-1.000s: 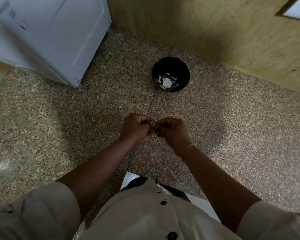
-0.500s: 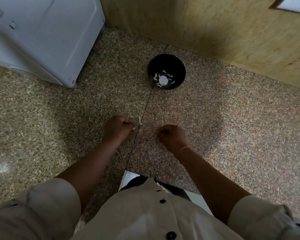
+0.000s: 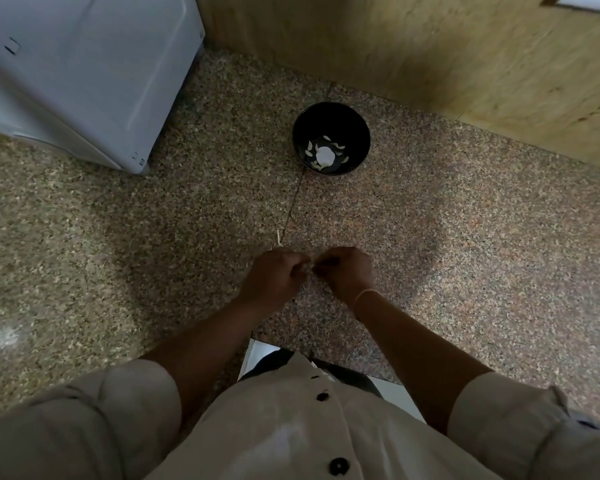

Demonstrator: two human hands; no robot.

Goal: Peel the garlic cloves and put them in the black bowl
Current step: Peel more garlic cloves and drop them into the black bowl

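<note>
**Bowl sits straight ahead of the hands**

The left hand [image 3: 274,275] and right hand [image 3: 347,271] meet fingertip to fingertip, low over the floor [image 3: 465,254]. Both have curled fingers and pinch a tiny clove [image 3: 308,269] between them. It is mostly hidden. The bowl [image 3: 331,138] stands well apart, farther out from the body. It lies a bit to the right, so I think the right hand is nearer for the drop
</note>
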